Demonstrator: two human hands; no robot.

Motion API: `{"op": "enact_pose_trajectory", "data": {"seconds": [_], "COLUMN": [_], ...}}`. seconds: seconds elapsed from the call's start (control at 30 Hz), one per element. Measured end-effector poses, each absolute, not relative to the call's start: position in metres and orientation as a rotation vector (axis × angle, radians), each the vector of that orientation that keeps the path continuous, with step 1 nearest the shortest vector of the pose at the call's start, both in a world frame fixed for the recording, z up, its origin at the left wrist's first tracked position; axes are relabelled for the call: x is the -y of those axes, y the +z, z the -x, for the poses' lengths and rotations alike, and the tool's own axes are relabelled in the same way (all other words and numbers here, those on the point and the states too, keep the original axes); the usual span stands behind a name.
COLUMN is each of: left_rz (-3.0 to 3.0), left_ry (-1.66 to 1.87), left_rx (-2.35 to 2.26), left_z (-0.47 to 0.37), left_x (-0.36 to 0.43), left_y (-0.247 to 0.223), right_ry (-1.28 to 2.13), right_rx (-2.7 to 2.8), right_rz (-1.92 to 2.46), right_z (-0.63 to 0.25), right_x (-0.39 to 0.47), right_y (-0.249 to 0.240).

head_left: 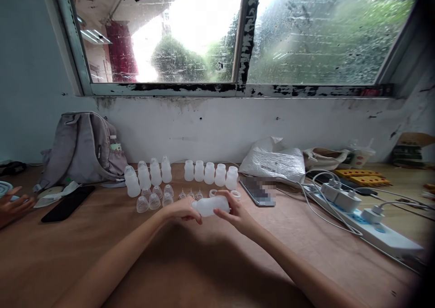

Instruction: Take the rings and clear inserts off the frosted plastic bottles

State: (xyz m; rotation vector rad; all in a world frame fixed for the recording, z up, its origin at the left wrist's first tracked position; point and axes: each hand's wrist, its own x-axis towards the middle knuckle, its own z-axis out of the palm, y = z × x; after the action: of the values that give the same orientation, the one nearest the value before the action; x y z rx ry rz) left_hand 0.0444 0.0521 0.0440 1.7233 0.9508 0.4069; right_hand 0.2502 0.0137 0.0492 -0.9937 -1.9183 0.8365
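Observation:
A frosted white bottle [211,206] lies sideways between my hands above the table. My left hand [185,208] is closed round its narrow end at the left. My right hand [234,212] grips the base end between thumb and fingers. Behind them, open frosted bottles [210,173] stand in a row, and to their left are capped bottles [144,175]. Clear domed caps [154,201] stand in front of the capped ones. Small clear nipples [190,194] and a white ring [235,194] lie just behind my hands; another ring is partly hidden.
A phone [258,193] and a silvery bag [275,161] lie right of the bottles. A power strip [367,224] with chargers and cables is further right. At left are a grey backpack [81,149], a black phone [68,204] and another person's hand [15,206].

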Motion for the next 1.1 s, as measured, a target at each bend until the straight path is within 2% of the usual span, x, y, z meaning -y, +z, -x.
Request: {"op": "enact_pose_trajectory", "data": {"seconds": [0.13,0.33,0.47,0.63,0.77,0.87,1.0,1.1], "left_rz": [-1.604,-1.565,-1.565,-1.547,-1.531,-1.555,-1.503,-1.498], "left_ry": [0.347,0.327,0.345,0.439,0.564,0.839,1.403,1.428], "left_rx": [-0.855,-0.799,-0.810,-0.862,-0.991,-1.198,-1.277,-1.273], "left_z": [-0.042,-0.043,-0.041,-0.041,-0.051,-0.065,-0.067,-0.051], "left_x": [-0.051,-0.047,-0.047,-0.046,-0.044,-0.034,-0.007,0.007], "left_y": [0.033,0.026,0.025,0.025,0.019,0.011,0.005,0.005], "right_ry": [0.786,1.405,1.330,1.361,1.168,0.809,0.400,0.336], "right_rx": [2.034,1.723,1.717,1.635,1.560,1.600,2.054,2.362], "right_rz": [0.890,1.200,1.005,1.234,1.290,1.280,1.008,0.957], "right_z": [-0.252,-0.254,-0.257,-0.259,-0.249,-0.237,-0.225,-0.222], "right_x": [-0.010,-0.014,-0.013,-0.025,-0.036,-0.024,0.012,0.024], "right_y": [0.056,0.056,0.061,0.046,0.022,0.022,0.038,0.040]}}
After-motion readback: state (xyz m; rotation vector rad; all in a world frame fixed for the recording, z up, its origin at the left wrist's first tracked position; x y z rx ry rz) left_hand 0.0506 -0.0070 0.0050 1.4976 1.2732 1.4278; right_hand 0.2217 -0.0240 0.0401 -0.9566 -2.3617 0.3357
